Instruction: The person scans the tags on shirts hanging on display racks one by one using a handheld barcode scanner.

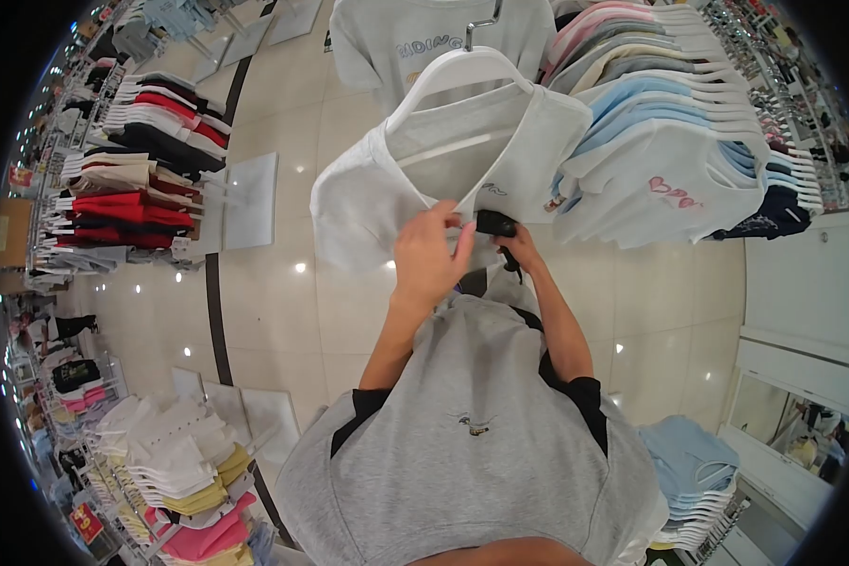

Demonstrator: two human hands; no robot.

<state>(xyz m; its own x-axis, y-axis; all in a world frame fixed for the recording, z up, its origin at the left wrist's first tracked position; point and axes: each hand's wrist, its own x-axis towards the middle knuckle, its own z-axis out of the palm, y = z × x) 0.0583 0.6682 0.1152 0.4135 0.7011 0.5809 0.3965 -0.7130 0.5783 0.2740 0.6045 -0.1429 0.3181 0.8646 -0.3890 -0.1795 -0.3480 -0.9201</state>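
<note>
Cream floor tiles (pixel 283 104) ran through a clothing shop lined with racks. Taking the white T-shirt (pixel 415 179) on its white hanger (pixel 462 68) as the landmark: far to its left hung a rack of red, black and beige tops (pixel 137 189), and below-left of it lay folded stacks of white, yellow and pink shirts (pixel 184 462).

Just below the T-shirt's neckline, the left hand (pixel 431 257) pinched the fabric, fingers closed together on the front hem of the collar area. Touching the shirt immediately to the right of that hand, the right hand (pixel 517 247) was clamped around a small black handheld device (pixel 496 224), pressed near the shirt's small printed mark.

Right of the T-shirt hung a row of pale blue and white shirts (pixel 670 160), one with a pink heart print; below-right sat a folded blue stack (pixel 693 472).

Judging from this, the shirt could slip off the hanger if the pinching hand tugged downward, since one shoulder already sagged. The device might also snag or mark the thin fabric if pressed at an angle.
</note>
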